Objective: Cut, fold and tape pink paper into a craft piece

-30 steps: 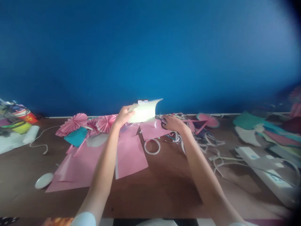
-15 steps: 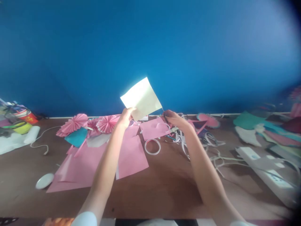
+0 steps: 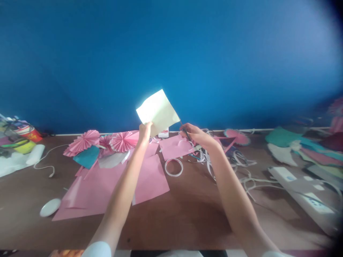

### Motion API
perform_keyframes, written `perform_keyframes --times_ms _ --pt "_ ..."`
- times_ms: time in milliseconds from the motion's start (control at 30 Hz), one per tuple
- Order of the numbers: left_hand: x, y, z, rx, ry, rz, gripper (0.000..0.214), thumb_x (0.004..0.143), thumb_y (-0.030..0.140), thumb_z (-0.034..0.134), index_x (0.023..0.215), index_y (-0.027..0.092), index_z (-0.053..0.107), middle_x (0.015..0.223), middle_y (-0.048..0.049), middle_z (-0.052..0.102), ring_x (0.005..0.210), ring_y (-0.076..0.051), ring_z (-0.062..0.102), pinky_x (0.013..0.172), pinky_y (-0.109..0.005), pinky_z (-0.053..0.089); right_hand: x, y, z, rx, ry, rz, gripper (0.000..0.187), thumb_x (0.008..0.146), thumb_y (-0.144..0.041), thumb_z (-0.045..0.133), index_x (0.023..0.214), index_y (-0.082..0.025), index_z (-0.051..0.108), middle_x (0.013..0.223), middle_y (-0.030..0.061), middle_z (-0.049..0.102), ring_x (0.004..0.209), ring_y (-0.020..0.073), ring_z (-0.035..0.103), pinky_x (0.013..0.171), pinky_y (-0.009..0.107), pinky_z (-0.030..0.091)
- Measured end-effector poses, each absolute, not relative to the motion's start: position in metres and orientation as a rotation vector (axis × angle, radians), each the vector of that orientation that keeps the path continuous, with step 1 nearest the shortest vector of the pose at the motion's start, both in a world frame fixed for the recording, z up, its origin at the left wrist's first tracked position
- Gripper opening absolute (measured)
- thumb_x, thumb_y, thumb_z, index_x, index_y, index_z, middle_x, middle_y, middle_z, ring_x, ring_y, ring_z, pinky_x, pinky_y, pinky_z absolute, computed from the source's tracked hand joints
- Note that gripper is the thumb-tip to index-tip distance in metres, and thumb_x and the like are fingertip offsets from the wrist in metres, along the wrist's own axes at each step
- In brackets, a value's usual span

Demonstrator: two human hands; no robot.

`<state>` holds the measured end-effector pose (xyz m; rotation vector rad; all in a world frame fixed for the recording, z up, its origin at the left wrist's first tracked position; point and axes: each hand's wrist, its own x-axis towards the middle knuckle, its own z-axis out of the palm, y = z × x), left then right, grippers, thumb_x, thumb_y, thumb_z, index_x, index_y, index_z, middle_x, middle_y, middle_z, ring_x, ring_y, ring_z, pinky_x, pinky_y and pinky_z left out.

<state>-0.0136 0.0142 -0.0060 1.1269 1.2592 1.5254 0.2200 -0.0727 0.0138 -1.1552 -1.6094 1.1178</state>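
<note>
A pale cream sheet of paper [image 3: 158, 111] is held up in front of the blue wall, gripped at its lower edge by my left hand [image 3: 145, 131]. Dark-handled scissors [image 3: 184, 130] are in my right hand [image 3: 193, 134], their blade tips at the paper's right corner. Whether the blades are apart I cannot tell. Beneath the hands lie pink paper sheets [image 3: 151, 178], and a white tape roll [image 3: 174, 167] rests on the table between my forearms.
Folded pink paper fans [image 3: 124, 141] and a teal piece [image 3: 86, 157] lie at the left. White paper strips [image 3: 210, 164] tangle near my right forearm. A power strip [image 3: 302, 192] with cables stands at the right, and a white round lid [image 3: 50, 207] lies at the left.
The paper has shifted slightly left and turned a little. My right hand with the scissors has moved left alongside it, its fingers now more visible.
</note>
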Motion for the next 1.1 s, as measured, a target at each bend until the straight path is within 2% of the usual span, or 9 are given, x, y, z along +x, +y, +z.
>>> perform_keyframes --times_ms 100,233,367,633,767,933,1100 --pt "-0.014 0.015 -0.007 1.063 1.281 1.502 0.024 0.071 0.037 0.066 0.081 0.016 0.064 0.07 -0.0037 0.065 0.063 -0.019 0.06 0.053 -0.028 0.043 0.214 -0.074 0.015 -1.147 -1.631 1.129 0.035 0.08 -0.046 0.067 0.1 -0.019 0.056 0.078 -0.0016 0.055 0.064 0.009 0.046 0.05 0.021 0.033" --pt "-0.017 0.016 -0.011 1.077 1.3 1.565 0.045 0.071 0.054 0.072 0.092 0.015 0.063 0.081 -0.0081 0.066 0.073 -0.022 0.063 0.061 -0.031 0.048 0.208 -0.076 0.016 -1.14 -1.632 1.146 0.034 0.079 -0.044 0.067 0.1 -0.019 0.057 0.077 -0.0017 0.055 0.064 0.0099 0.047 0.052 0.022 0.034" --pt "-0.021 0.015 -0.014 1.168 1.31 1.699 0.052 0.069 0.06 0.073 0.09 0.013 0.062 0.082 -0.0097 0.064 0.082 -0.024 0.064 0.067 -0.033 0.051 0.205 -0.078 0.02 -1.094 -1.625 1.143 0.037 0.078 -0.044 0.068 0.104 -0.019 0.058 0.078 -0.0008 0.056 0.065 0.0108 0.048 0.053 0.024 0.035" --pt "-0.034 0.011 -0.001 1.533 1.233 1.792 0.048 0.077 0.058 0.067 0.082 0.01 0.069 0.08 -0.0095 0.068 0.082 -0.023 0.065 0.074 -0.031 0.052 0.202 -0.08 0.025 -1.093 -1.64 1.102 0.043 0.08 -0.045 0.067 0.111 -0.016 0.06 0.078 0.0013 0.059 0.069 0.0128 0.052 0.057 0.025 0.036" --pt "-0.038 0.007 0.005 1.526 1.259 1.795 0.044 0.077 0.054 0.068 0.079 0.01 0.07 0.076 -0.0085 0.068 0.078 -0.023 0.066 0.07 -0.029 0.053 0.203 -0.081 0.027 -1.088 -1.651 1.101 0.043 0.081 -0.046 0.067 0.112 -0.016 0.06 0.078 0.0018 0.06 0.069 0.0133 0.053 0.057 0.025 0.037" --pt "-0.036 0.0 0.011 1.512 1.136 1.796 0.032 0.074 0.043 0.075 0.079 0.011 0.072 0.075 -0.0069 0.07 0.085 -0.025 0.068 0.071 -0.026 0.053 0.205 -0.082 0.028 -1.077 -1.635 1.101 0.046 0.079 -0.047 0.067 0.111 -0.015 0.061 0.078 0.0031 0.062 0.067 0.0128 0.051 0.057 0.025 0.037" --pt "-0.035 0.001 0.011 1.488 1.139 1.773 0.034 0.072 0.043 0.076 0.081 0.01 0.073 0.077 -0.008 0.071 0.087 -0.026 0.068 0.072 -0.027 0.053 0.207 -0.08 0.027 -1.082 -1.619 1.108 0.045 0.077 -0.047 0.07 0.109 -0.016 0.063 0.077 0.0033 0.063 0.066 0.0127 0.051 0.056 0.025 0.037"
